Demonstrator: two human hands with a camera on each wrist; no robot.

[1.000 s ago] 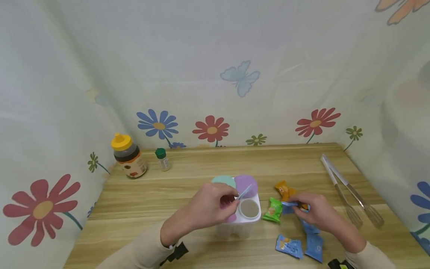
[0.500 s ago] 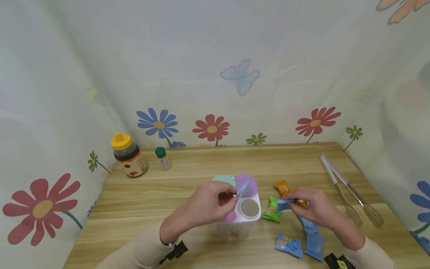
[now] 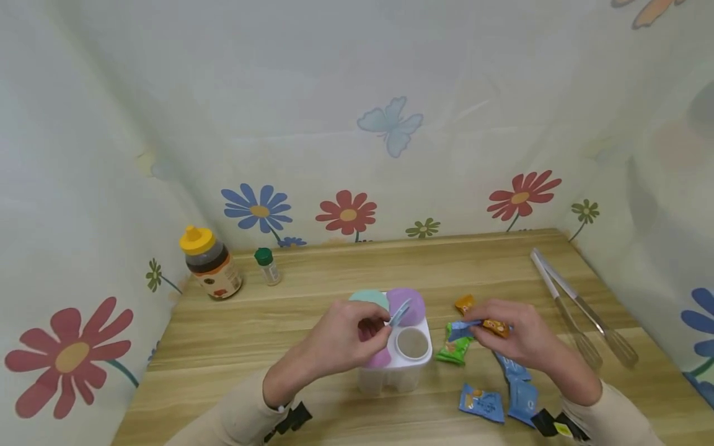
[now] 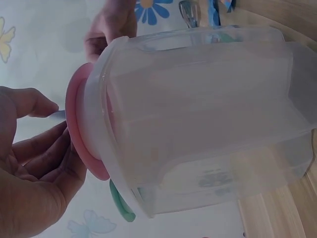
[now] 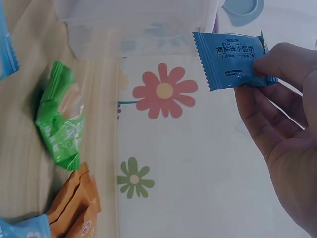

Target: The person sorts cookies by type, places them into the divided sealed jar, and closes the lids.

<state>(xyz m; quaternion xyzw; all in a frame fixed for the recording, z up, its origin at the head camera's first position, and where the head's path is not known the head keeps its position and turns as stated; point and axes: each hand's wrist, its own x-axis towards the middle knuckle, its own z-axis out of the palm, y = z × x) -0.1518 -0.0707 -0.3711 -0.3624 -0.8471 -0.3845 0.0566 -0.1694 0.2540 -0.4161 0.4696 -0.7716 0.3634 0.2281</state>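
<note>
On the wood-grain worktop [image 3: 312, 266] stands the clear container [image 3: 390, 381], and the work on it looks, by judgement, partway along: three compartments wear lids, one green [image 3: 370, 298], one purple [image 3: 406, 306], one pink [image 3: 379, 358], while the near-right compartment [image 3: 413, 344] stands uncovered, its contents too dim to tell. The left hand [image 3: 346, 337] pinches a pale blue lid [image 3: 399, 313] above the container, not yet on. The right hand [image 3: 521, 337] pinches a blue packet [image 3: 464, 330] by one end, right of the container and apart from it. A green packet [image 3: 457, 352], orange packets [image 3: 465, 303] and further blue packets [image 3: 481, 404] lie loose on the worktop, unopened as far as they show.

Only the head view gives the uncovered compartment from above and the yellow-capped bottle [image 3: 214, 269] at the far left. The left wrist view adds the container's cloudy side wall, with the pink lid's edge jutting past it. From the head, the held packet overlaps the green one; the right wrist view shows the two well apart, and also dark printing on the held packet.
</note>
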